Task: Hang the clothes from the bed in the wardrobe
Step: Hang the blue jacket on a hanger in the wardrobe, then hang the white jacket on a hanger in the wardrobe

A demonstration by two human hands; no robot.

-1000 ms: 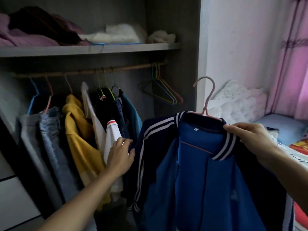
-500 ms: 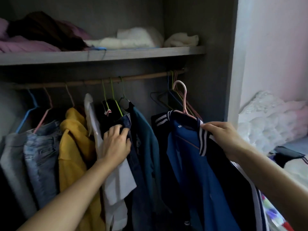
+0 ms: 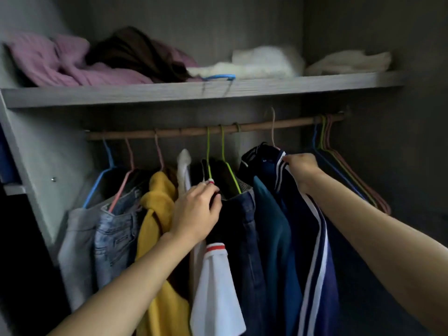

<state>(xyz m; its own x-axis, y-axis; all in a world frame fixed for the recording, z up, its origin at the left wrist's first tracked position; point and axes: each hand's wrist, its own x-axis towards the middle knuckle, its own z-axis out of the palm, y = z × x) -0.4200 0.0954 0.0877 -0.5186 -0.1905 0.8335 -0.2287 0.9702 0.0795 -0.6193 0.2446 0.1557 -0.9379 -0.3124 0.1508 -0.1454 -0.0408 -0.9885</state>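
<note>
Since half a second ago the striped navy jacket [image 3: 312, 226] has moved up and deeper into the wardrobe [image 3: 194, 25]. The hook of its pink hanger [image 3: 273, 132] now crosses the wooden rod [image 3: 184, 132]; whether it rests there is unclear. The right hand [image 3: 301, 169] pinches the jacket's collar. The left hand [image 3: 197, 212] curls its fingers on the dark jeans [image 3: 240, 226].

One grey shelf [image 3: 121, 94] above carries four heaps of cloth [image 3: 72, 66]. Six garments hang left of the jacket: grey trousers [image 3: 75, 238], pale jeans [image 3: 114, 238], yellow top [image 3: 155, 226], white shirt [image 3: 215, 287], the dark jeans and a teal top [image 3: 271, 238]. The empty hangers [image 3: 351, 175] bunched at the rod's right end are too blurred to count. The hems are cut off below.
</note>
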